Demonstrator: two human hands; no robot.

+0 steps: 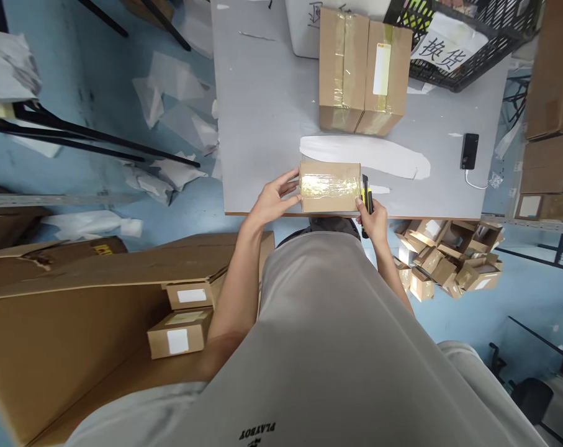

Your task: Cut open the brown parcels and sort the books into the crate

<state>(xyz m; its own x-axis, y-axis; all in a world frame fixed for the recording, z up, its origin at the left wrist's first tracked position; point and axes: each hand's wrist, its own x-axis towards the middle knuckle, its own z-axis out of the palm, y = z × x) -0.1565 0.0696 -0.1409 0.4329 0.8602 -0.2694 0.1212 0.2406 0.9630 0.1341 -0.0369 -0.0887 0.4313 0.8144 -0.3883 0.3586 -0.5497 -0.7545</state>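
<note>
A small cardboard box (330, 186) wrapped in clear tape lies at the near edge of the grey table (262, 112). My left hand (276, 198) grips the box's left end, fingers curled on it. My right hand (373, 217) is closed around a black and yellow utility knife (365, 192), held upright against the box's right end.
Two taller taped boxes (362, 71) stand at the back of the table beside a black crate (472, 43) with a paper sign. A phone (469, 151) on a cable lies right. Small boxes (449, 257) pile on the floor right; large cardboard (76, 292) with labelled boxes lies left.
</note>
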